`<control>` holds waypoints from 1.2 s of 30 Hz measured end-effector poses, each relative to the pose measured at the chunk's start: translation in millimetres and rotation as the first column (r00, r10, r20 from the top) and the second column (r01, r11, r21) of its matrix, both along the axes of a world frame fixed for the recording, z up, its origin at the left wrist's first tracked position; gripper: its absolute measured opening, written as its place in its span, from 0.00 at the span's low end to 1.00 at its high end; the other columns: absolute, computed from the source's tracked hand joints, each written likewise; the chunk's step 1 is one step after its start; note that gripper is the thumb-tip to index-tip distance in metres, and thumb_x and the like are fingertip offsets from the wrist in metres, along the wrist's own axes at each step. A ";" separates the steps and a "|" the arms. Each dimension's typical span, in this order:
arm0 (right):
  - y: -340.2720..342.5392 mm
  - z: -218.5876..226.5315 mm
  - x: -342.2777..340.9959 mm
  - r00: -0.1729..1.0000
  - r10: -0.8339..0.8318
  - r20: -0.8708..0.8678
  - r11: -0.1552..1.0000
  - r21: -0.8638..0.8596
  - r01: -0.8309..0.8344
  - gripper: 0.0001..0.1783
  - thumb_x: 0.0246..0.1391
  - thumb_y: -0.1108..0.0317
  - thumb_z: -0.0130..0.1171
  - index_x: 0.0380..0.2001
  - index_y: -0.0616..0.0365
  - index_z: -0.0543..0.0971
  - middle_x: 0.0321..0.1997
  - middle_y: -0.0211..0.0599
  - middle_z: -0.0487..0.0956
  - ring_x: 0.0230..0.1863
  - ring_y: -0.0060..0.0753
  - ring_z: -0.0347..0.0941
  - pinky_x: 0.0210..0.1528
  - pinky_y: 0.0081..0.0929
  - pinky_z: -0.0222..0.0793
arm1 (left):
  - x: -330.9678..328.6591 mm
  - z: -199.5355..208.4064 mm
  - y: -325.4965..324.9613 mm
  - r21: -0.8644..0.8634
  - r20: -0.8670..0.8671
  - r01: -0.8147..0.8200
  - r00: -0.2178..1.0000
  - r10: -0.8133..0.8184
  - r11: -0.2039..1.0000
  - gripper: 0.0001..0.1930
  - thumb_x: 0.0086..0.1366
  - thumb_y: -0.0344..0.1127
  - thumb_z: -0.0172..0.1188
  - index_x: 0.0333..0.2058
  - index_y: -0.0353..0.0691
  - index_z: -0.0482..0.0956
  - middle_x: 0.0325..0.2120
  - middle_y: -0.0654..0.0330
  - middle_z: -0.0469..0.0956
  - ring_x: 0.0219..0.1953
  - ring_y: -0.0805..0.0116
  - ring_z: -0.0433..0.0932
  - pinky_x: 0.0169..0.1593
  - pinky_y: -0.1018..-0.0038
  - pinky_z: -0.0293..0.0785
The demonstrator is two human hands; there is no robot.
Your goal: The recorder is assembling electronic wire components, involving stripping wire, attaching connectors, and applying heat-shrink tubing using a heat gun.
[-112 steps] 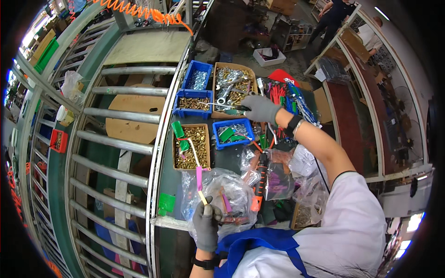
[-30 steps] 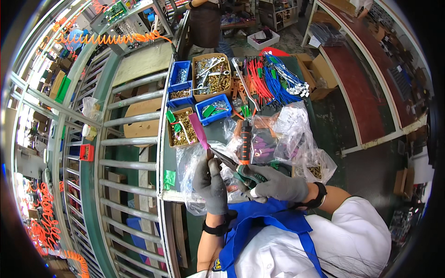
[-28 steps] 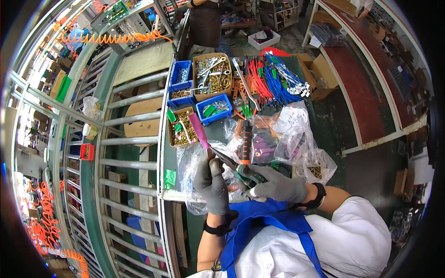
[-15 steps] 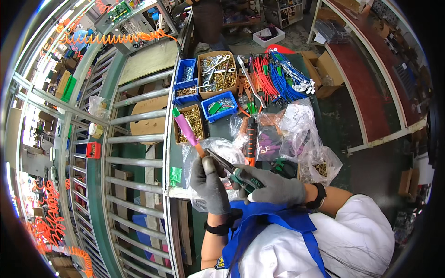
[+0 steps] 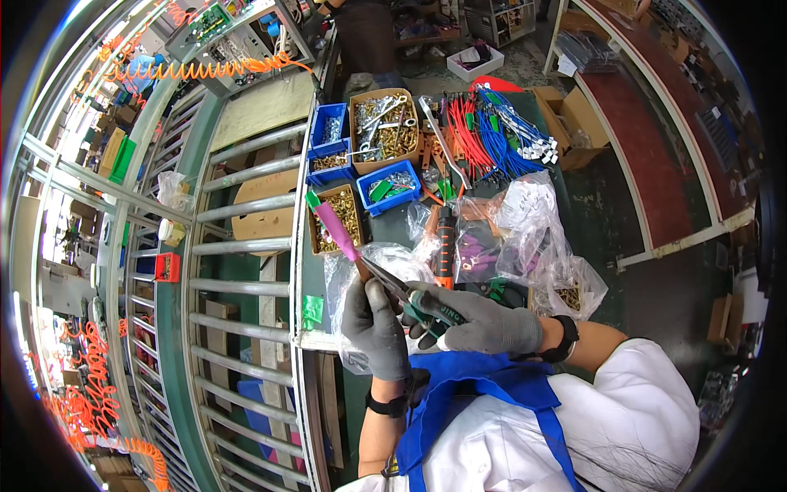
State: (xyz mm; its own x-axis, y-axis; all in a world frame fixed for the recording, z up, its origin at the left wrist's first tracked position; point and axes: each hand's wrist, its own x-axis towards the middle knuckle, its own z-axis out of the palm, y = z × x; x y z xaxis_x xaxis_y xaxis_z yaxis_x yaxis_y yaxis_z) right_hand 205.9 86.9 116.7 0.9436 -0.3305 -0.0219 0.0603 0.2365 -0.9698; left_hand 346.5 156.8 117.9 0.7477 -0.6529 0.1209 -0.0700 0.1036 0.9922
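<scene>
My left hand [image 5: 377, 332], in a grey glove, pinches the bare copper end of a flat copper bar [image 5: 363, 271]. The bar points up and to the left; a pink-purple sleeve [image 5: 336, 232] covers its middle and its far tip is green. Long-nosed pliers [image 5: 387, 280] with dark green handles are gripped in my gloved right hand [image 5: 496, 326]. Their jaw tips lie at the sleeve's lower edge, by the copper; whether they clamp it cannot be made out. Under both hands is a clear plastic bag [image 5: 398, 261].
Beyond the hands stand a carton of brass bolts [image 5: 348, 215], blue bins [image 5: 388, 189] and a box with wrenches [image 5: 384, 123]. An orange-black tool [image 5: 445, 246] lies near bagged purple parts [image 5: 479, 254]. Red and blue cables [image 5: 492, 135] sit at the back. A roller conveyor [image 5: 242, 287] runs along the left.
The pliers' jaws have shifted slightly up and left onto the sleeve's lower edge. My right hand's fingers have moved a little on the handles. The bar has tilted and moved slightly right.
</scene>
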 end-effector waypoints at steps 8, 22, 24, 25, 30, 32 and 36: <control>-2.3 10.0 0.3 1.000 0.015 0.014 0.990 0.137 -0.016 0.43 0.46 0.78 0.47 0.68 0.59 0.48 0.51 0.39 0.72 0.49 0.27 0.69 0.53 0.26 0.67 | 6.3 -12.4 1.7 -0.015 0.116 -0.004 0.993 0.006 1.000 0.11 0.69 0.33 0.51 0.43 0.30 0.76 0.27 0.65 0.74 0.27 0.81 0.69 0.29 0.83 0.66; -8.4 16.4 1.3 0.999 0.052 -0.005 0.989 0.135 -0.051 0.41 0.46 0.78 0.46 0.66 0.60 0.51 0.51 0.38 0.72 0.50 0.27 0.70 0.52 0.25 0.67 | 10.2 -5.7 6.5 0.012 0.005 0.048 0.999 -0.048 0.999 0.14 0.68 0.36 0.53 0.43 0.30 0.76 0.24 0.65 0.74 0.22 0.83 0.68 0.25 0.84 0.64; -7.4 16.4 1.7 0.999 0.041 -0.009 0.997 0.070 -0.040 0.40 0.46 0.78 0.47 0.66 0.60 0.52 0.51 0.39 0.72 0.51 0.28 0.71 0.53 0.25 0.67 | 8.0 -2.3 6.9 -0.013 -0.023 0.054 0.998 -0.054 0.998 0.14 0.68 0.36 0.53 0.44 0.30 0.75 0.23 0.65 0.74 0.21 0.83 0.68 0.25 0.84 0.64; -5.9 14.0 1.8 0.999 -0.029 -0.015 0.994 -0.107 0.027 0.40 0.46 0.77 0.47 0.65 0.61 0.53 0.49 0.39 0.72 0.49 0.27 0.71 0.52 0.24 0.67 | 5.6 0.3 7.0 -0.002 -0.041 0.056 0.998 -0.056 0.998 0.14 0.68 0.36 0.52 0.44 0.30 0.75 0.24 0.65 0.74 0.21 0.83 0.68 0.25 0.84 0.64; -4.3 13.0 3.1 0.995 -0.090 -0.045 0.964 -0.255 0.075 0.39 0.46 0.74 0.48 0.65 0.62 0.54 0.47 0.41 0.72 0.46 0.29 0.71 0.51 0.25 0.67 | -2.2 0.7 4.4 0.026 -0.005 0.008 1.000 -0.008 1.000 0.13 0.69 0.35 0.51 0.44 0.30 0.75 0.26 0.65 0.74 0.22 0.83 0.68 0.24 0.85 0.63; -5.5 10.9 6.0 0.994 0.022 -0.111 0.999 0.040 -0.018 0.39 0.47 0.73 0.48 0.65 0.61 0.54 0.48 0.43 0.72 0.49 0.32 0.71 0.53 0.27 0.66 | -5.5 4.3 1.6 -0.006 0.039 -0.032 0.999 0.033 0.999 0.12 0.69 0.34 0.50 0.43 0.30 0.75 0.26 0.66 0.73 0.22 0.83 0.68 0.25 0.85 0.63; 2.2 16.4 7.9 0.988 0.055 -0.142 0.959 0.282 -0.013 0.39 0.46 0.73 0.48 0.65 0.62 0.53 0.50 0.44 0.72 0.52 0.34 0.71 0.55 0.28 0.65 | -1.6 -8.9 4.2 -0.033 0.087 -0.021 0.996 0.024 0.999 0.12 0.70 0.34 0.49 0.42 0.31 0.75 0.26 0.66 0.73 0.22 0.83 0.67 0.25 0.84 0.63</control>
